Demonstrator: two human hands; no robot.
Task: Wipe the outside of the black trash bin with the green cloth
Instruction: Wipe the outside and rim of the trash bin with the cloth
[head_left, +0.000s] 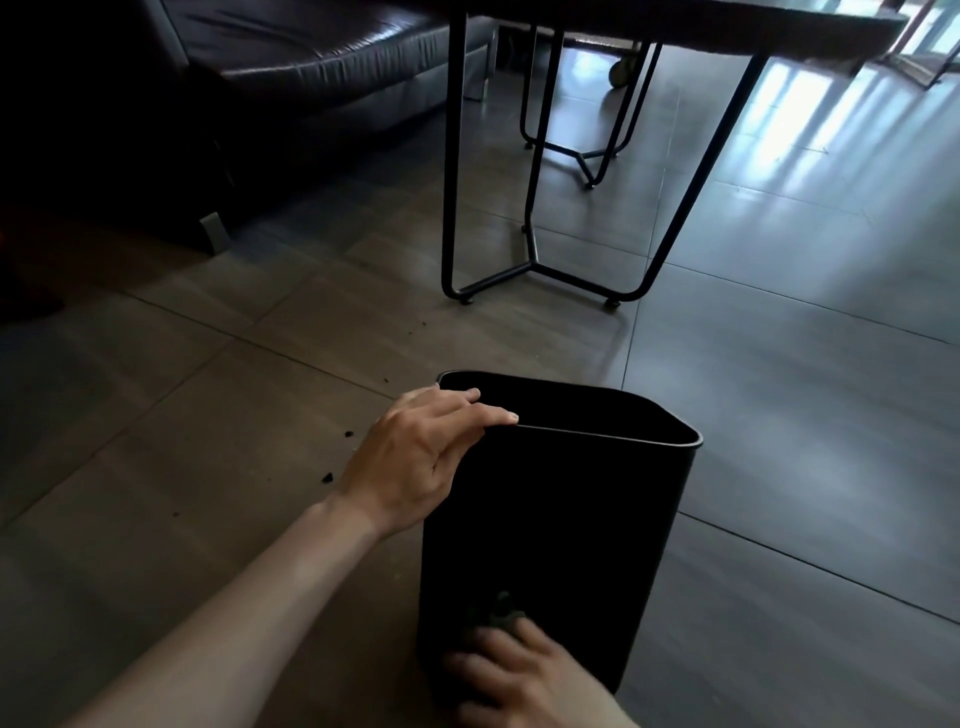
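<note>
The black trash bin (566, 525) stands upright on the tiled floor in the lower middle of the head view. My left hand (421, 457) grips the bin's near left rim corner, fingers curled over the edge. Low down, my right hand (514, 675) presses the green cloth (498, 616) against the bin's near wall close to its base. Only a small dark green bunch of cloth shows above my fingers; the hand looks blurred.
A table with black metal legs (530, 260) stands just beyond the bin. A dark leather sofa (291, 78) fills the far left. Small dark crumbs (327, 477) lie on the tiles left of the bin. Shiny bare floor stretches to the right.
</note>
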